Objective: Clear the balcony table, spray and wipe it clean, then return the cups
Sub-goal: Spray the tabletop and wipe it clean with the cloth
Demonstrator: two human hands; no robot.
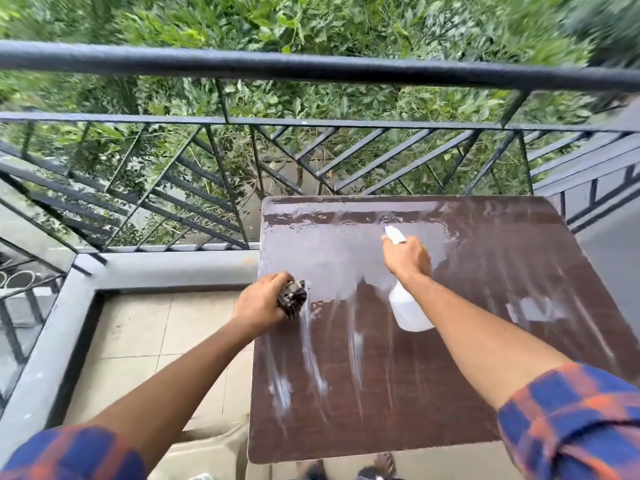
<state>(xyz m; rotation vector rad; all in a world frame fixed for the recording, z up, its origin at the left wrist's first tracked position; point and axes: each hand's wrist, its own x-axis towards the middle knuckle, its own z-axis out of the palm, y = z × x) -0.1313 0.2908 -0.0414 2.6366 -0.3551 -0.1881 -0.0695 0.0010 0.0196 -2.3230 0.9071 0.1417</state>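
The dark brown balcony table fills the lower right, wet and streaked with pale liquid across its far half and left side. My right hand is shut on a white spray bottle, held above the table's middle with its nozzle pointing toward the far edge. My left hand grips a dark bunched cloth at the table's left edge, touching the wet surface. No cups are in view.
A black metal railing runs along the far side and around the left corner, close behind the table. A grey ledge borders the beige tiled floor to the left. Green foliage lies beyond. My feet show below the near edge.
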